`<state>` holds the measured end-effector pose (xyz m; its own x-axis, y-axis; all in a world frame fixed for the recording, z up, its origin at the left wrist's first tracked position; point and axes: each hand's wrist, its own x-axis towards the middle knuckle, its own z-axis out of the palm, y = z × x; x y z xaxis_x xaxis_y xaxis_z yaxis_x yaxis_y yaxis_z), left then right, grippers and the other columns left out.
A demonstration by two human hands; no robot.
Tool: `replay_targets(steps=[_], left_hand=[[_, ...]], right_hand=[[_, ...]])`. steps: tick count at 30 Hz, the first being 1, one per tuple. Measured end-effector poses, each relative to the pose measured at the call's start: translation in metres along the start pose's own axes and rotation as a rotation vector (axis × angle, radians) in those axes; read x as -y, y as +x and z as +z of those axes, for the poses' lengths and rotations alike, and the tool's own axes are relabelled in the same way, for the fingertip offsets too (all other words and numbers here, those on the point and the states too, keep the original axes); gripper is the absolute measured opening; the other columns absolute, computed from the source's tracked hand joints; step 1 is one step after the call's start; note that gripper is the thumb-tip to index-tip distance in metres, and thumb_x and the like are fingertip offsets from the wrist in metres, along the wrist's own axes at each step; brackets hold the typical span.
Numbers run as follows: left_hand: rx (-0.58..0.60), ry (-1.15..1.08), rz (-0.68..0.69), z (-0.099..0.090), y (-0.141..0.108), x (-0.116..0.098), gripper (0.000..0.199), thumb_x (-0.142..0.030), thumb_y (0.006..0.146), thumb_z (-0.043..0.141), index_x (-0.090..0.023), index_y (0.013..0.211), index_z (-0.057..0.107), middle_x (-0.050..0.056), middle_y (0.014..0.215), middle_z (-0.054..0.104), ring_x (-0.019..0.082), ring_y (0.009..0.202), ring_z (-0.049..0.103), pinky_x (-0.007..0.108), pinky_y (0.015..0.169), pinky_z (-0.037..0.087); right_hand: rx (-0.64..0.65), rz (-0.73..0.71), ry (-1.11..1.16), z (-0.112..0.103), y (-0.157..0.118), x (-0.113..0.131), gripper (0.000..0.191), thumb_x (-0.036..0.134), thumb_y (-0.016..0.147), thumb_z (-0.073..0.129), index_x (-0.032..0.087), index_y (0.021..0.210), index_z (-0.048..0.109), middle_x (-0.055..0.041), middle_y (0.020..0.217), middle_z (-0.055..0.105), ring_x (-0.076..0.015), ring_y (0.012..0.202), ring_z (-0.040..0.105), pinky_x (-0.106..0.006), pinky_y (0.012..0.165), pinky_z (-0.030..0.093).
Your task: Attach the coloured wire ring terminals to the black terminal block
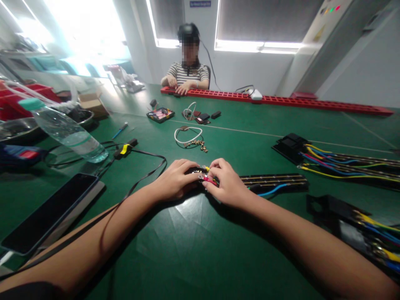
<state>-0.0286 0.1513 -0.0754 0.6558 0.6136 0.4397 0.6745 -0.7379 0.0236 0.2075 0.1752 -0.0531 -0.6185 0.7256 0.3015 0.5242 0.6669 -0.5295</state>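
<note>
My left hand (175, 180) is closed round the black end piece of a long wired strip, and its fingers hide most of that piece. Bent over the same end, my right hand (227, 182) pinches a red wire (210, 180) near a metal ring terminal (200, 176). A yellow-sleeved wire end (206, 168) shows between the two hands. The strip's black body (275, 182) lies on the table to the right, with a blue wire along it. Beyond my hands are a white cable loop (188, 136) and a small heap of brass-coloured screws (199, 144).
Similar wired strips (292, 148) lie at the right. On the left are a phone (51, 212), a tilted water bottle (67, 132) and a black cable (150, 155). A co-worker (189, 62) sits across the table at a red slotted rail (287, 100).
</note>
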Motion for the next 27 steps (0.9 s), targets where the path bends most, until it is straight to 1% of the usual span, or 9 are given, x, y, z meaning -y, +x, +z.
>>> replay_targets(steps=[2,4,6,8,12,16,20,23,27], left_hand=[[0.010,-0.026,-0.005,0.000,0.001,0.001,0.034,-0.029,0.096,0.057,-0.023,0.129,0.062,0.015,0.129,0.055,0.028,0.113,0.054,0.047,0.097,0.049],[0.018,-0.055,-0.007,0.000,0.002,0.002,0.034,-0.029,0.096,0.056,-0.022,0.129,0.061,0.015,0.129,0.055,0.028,0.113,0.054,0.047,0.098,0.049],[0.018,-0.078,-0.006,0.001,0.003,0.002,0.034,-0.029,0.096,0.056,-0.021,0.129,0.061,0.015,0.130,0.055,0.027,0.113,0.054,0.046,0.098,0.049],[0.009,-0.080,-0.009,0.003,0.003,0.002,0.034,-0.030,0.096,0.056,-0.021,0.128,0.062,0.016,0.129,0.055,0.028,0.112,0.055,0.046,0.097,0.049],[-0.001,-0.038,-0.031,0.005,0.003,0.001,0.033,-0.031,0.094,0.059,-0.021,0.125,0.063,0.015,0.128,0.056,0.029,0.111,0.055,0.048,0.096,0.047],[-0.006,0.011,-0.028,0.004,0.002,0.000,0.037,-0.029,0.094,0.060,-0.026,0.131,0.060,0.013,0.129,0.057,0.028,0.114,0.053,0.047,0.098,0.045],[-0.005,0.072,-0.024,0.003,0.002,-0.001,0.041,-0.030,0.095,0.060,-0.030,0.136,0.057,0.011,0.128,0.057,0.027,0.114,0.054,0.045,0.097,0.044],[-0.001,0.063,-0.040,0.004,0.002,-0.001,0.040,-0.030,0.095,0.060,-0.031,0.134,0.058,0.011,0.128,0.056,0.027,0.111,0.054,0.043,0.095,0.045],[0.004,0.021,-0.050,0.005,0.002,-0.003,0.038,-0.027,0.094,0.060,-0.028,0.132,0.060,0.012,0.128,0.055,0.026,0.109,0.054,0.043,0.094,0.047]], right_hand=[[-0.004,-0.039,-0.081,-0.002,0.000,0.002,0.016,0.031,0.087,0.063,0.017,0.081,0.061,-0.0106,0.110,0.053,-0.0240,0.101,0.051,-0.041,0.091,0.045],[-0.005,-0.097,-0.187,-0.006,0.001,0.003,0.020,0.035,0.090,0.061,0.016,0.084,0.064,-0.0123,0.110,0.053,-0.0257,0.100,0.050,-0.044,0.091,0.044],[-0.002,-0.146,-0.244,-0.008,0.002,0.003,0.026,0.039,0.091,0.060,0.015,0.085,0.065,-0.0132,0.110,0.054,-0.0267,0.100,0.050,-0.045,0.091,0.043],[-0.003,-0.148,-0.193,-0.008,0.003,0.000,0.028,0.040,0.093,0.058,0.015,0.081,0.063,-0.0122,0.109,0.054,-0.0251,0.099,0.050,-0.043,0.090,0.044],[0.014,-0.081,-0.016,-0.003,0.006,-0.008,0.026,0.034,0.095,0.056,0.017,0.074,0.056,-0.0087,0.106,0.054,-0.0202,0.097,0.053,-0.036,0.090,0.045],[0.024,-0.029,0.014,-0.002,0.008,-0.014,0.028,0.034,0.096,0.054,0.018,0.074,0.054,-0.0073,0.103,0.055,-0.0182,0.093,0.053,-0.033,0.088,0.044],[0.019,0.032,0.091,-0.004,0.011,-0.016,0.028,0.032,0.097,0.051,0.018,0.073,0.053,-0.0044,0.088,0.055,-0.0162,0.083,0.052,-0.030,0.078,0.042],[-0.001,0.063,0.132,-0.005,0.011,-0.016,0.030,0.033,0.097,0.050,0.018,0.071,0.051,-0.0029,0.080,0.054,-0.0157,0.078,0.051,-0.029,0.073,0.039],[-0.030,0.066,0.118,-0.004,0.010,-0.013,0.030,0.032,0.097,0.050,0.019,0.070,0.049,-0.0027,0.079,0.053,-0.0158,0.077,0.050,-0.029,0.072,0.037]])
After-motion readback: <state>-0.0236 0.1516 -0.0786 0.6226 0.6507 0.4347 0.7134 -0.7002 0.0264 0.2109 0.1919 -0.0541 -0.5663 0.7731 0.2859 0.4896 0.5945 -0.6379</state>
